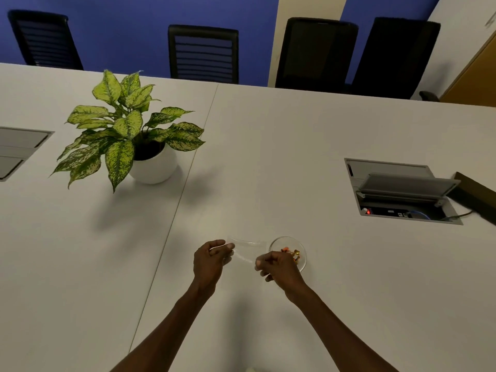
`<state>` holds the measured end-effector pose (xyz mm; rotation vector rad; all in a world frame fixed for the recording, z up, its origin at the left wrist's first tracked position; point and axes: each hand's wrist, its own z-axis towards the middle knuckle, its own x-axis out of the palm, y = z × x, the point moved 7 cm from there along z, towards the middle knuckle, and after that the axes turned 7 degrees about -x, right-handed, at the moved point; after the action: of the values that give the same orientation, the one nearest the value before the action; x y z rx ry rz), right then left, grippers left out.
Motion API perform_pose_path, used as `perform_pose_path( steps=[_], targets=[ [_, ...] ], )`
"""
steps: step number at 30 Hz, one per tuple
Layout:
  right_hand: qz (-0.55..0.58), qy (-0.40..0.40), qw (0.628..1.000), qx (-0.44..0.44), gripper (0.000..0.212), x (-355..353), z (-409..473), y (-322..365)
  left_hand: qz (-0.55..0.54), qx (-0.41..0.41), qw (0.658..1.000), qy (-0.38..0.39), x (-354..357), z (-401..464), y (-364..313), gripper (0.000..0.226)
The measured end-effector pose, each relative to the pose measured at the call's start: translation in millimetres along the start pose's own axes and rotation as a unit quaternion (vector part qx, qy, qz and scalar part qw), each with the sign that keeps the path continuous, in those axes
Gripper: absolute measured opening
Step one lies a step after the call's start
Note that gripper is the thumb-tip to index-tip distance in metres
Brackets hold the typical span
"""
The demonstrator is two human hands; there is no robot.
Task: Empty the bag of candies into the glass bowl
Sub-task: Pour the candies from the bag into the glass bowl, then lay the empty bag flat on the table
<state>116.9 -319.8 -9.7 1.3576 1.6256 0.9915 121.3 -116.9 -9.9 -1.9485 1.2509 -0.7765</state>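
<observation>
A clear plastic bag [245, 249] is stretched between both hands just above the white table. My left hand [210, 260] pinches its left end, and my right hand [276, 265] pinches its right end. The bag looks see-through with no candies visible inside. A small glass bowl [279, 244] stands on the table just right of the bag, partly behind my right hand. Orange and yellow candies [292, 254] lie in the bowl.
A potted plant [128, 130] in a white pot stands at the back left. An open cable hatch [402, 191] is set into the table at the right, another hatch [18, 151] at the far left. Black chairs [204, 53] line the far edge.
</observation>
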Motion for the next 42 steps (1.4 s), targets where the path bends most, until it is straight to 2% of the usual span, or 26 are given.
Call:
perform_pose_path(
  steps=[7, 10, 13, 19, 25, 30, 32, 34, 36, 38, 42],
  targets=[
    [-0.018, -0.023, 0.999, 0.027, 0.005, 50.6, 0.7, -27.0, 0.017, -0.041, 0.999, 0.000, -63.3, -5.4, 27.2, 0.036],
    [-0.029, -0.016, 0.999, 0.035, 0.006, 75.8, 1.8, -39.0, 0.050, -0.043, 0.998, -0.014, -96.2, -7.4, 36.2, 0.024],
    [-0.036, 0.003, 0.998, 0.045, 0.008, 101.2, 3.4, -47.9, 0.063, -0.058, 0.995, -0.044, -125.0, -6.2, 40.6, 0.017],
    [-0.081, 0.052, 0.994, 0.055, 0.018, 141.9, 6.4, -64.9, 0.093, -0.074, 0.985, -0.124, -169.2, 2.8, 53.1, 0.016],
    [-0.122, 0.041, 0.990, 0.049, 0.030, 170.3, 11.9, -85.6, 0.136, -0.073, 0.972, -0.176, -193.5, 16.7, 66.8, 0.018],
    [-0.152, 0.060, 0.984, 0.066, 0.056, 180.5, 15.2, -94.6, 0.243, -0.021, 0.944, -0.221, -203.1, 17.1, 68.8, 0.021],
    [-0.207, 0.073, 0.975, 0.027, 0.064, 178.6, 10.8, -91.5, 0.270, 0.005, 0.935, -0.230, -206.5, 10.5, 68.1, 0.022],
    [-0.287, 0.094, 0.951, -0.067, 0.065, 177.7, 1.4, -84.7, 0.298, 0.063, 0.928, -0.215, -207.1, 5.0, 66.0, 0.024],
    [-0.377, 0.112, 0.903, -0.175, 0.064, 180.7, -8.8, -75.8, 0.370, 0.153, 0.903, -0.155, -197.3, 2.1, 62.9, 0.030],
    [-0.445, 0.138, 0.853, -0.237, 0.068, 186.1, -12.6, -74.7, 0.477, 0.235, 0.843, -0.080, -181.7, -0.3, 63.4, 0.035],
    [-0.538, 0.204, 0.786, -0.227, 0.081, 196.8, -13.0, -90.3, 0.635, 0.301, 0.711, 0.028, -167.9, 2.2, 81.6, 0.065]
  ],
)
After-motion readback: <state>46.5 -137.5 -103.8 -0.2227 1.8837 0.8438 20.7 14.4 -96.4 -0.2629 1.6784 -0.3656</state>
